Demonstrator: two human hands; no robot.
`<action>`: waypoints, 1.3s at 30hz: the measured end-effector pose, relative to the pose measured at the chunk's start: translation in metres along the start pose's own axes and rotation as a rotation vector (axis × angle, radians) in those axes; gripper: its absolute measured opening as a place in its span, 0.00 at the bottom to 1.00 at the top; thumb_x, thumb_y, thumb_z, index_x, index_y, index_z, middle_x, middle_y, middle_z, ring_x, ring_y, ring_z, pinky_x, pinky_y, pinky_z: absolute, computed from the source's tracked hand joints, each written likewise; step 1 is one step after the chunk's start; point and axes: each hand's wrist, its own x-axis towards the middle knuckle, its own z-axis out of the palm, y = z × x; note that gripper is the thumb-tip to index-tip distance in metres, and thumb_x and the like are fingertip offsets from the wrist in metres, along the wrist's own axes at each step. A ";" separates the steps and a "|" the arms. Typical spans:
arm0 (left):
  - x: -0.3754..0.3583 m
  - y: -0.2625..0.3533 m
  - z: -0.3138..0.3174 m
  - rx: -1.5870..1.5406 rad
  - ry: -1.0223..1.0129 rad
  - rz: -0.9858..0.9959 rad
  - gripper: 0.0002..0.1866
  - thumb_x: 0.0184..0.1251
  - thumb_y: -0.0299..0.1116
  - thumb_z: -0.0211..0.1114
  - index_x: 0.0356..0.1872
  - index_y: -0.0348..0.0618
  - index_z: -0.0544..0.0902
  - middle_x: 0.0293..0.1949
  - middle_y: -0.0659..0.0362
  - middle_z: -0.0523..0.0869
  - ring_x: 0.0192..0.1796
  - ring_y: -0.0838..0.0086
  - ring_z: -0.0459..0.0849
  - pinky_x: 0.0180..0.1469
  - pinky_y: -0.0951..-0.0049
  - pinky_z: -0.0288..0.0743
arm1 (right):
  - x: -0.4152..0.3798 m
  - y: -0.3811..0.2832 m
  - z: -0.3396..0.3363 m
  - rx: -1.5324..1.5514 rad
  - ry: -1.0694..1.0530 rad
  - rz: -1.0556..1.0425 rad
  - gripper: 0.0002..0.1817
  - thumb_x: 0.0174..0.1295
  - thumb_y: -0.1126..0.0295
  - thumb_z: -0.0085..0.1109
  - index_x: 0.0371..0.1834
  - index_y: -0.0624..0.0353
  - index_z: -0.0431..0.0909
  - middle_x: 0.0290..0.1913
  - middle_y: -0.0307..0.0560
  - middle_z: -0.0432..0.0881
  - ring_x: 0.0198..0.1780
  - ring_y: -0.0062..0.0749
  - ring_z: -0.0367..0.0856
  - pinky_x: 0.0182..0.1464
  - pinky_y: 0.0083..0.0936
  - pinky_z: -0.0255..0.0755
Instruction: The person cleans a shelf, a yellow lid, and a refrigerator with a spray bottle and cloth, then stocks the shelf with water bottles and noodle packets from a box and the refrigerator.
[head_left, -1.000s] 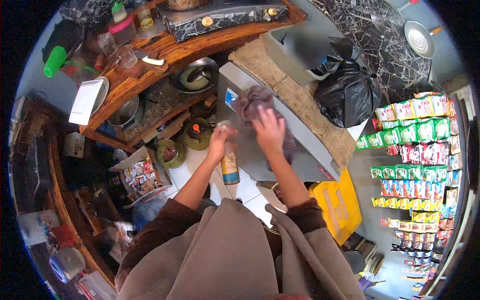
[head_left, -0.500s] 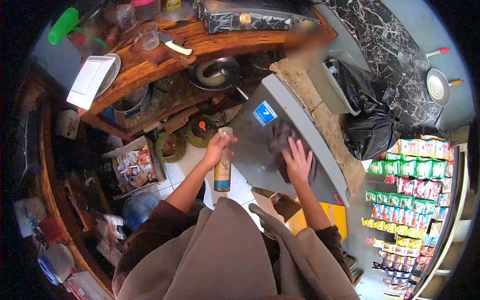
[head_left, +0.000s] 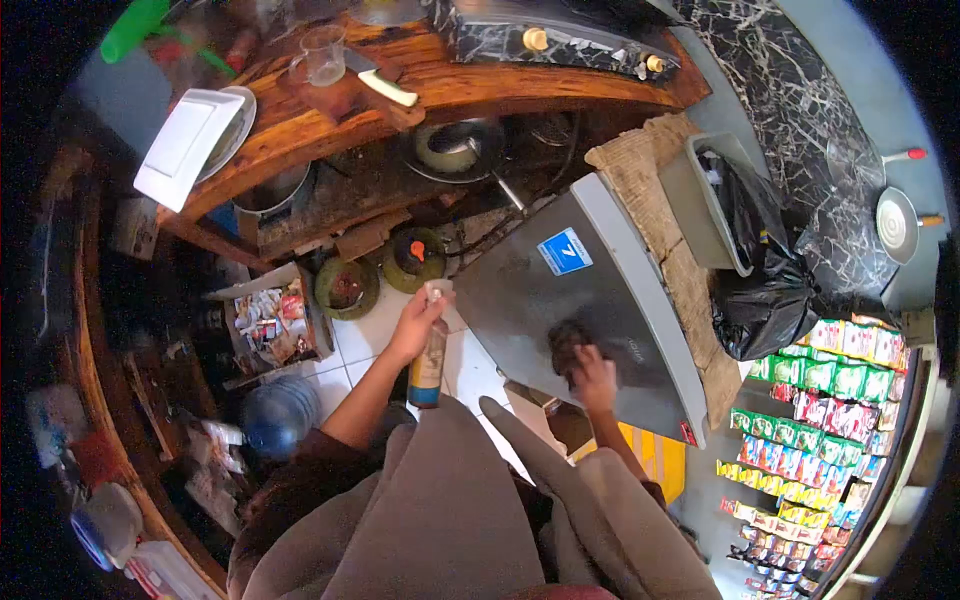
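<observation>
My left hand (head_left: 416,326) is wrapped around the neck of a spray bottle (head_left: 428,368) with a pale top and a yellow and blue label. The bottle hangs upright in front of a small grey fridge (head_left: 500,305). Against the fridge door, my right hand (head_left: 596,382) presses a bunched dark cloth (head_left: 567,343), its fingers partly blurred. A blue sticker (head_left: 565,251) with a number 7 is on the door, above the cloth.
A bin with a black bag (head_left: 707,215) stands on cardboard on the fridge top. Two green gas cylinders (head_left: 347,289) sit left of the fridge, beside a box of wrappers (head_left: 270,325). Snack sachets (head_left: 810,430) hang at right. A knife (head_left: 388,87) lies on the wooden counter.
My right hand and the cloth have moved across the door, and the cloth is more bunched now. My left hand still grips the bottle, slightly lower and further left. The view has shifted.
</observation>
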 end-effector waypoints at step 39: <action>-0.111 -0.214 0.181 -0.271 0.172 0.003 0.17 0.65 0.44 0.46 0.47 0.43 0.65 0.34 0.55 0.78 0.25 0.72 0.76 0.30 0.73 0.73 | -0.103 0.060 0.124 -0.461 -0.327 -0.613 0.17 0.53 0.69 0.45 0.45 0.62 0.71 0.61 0.51 0.61 0.66 0.46 0.50 0.67 0.40 0.42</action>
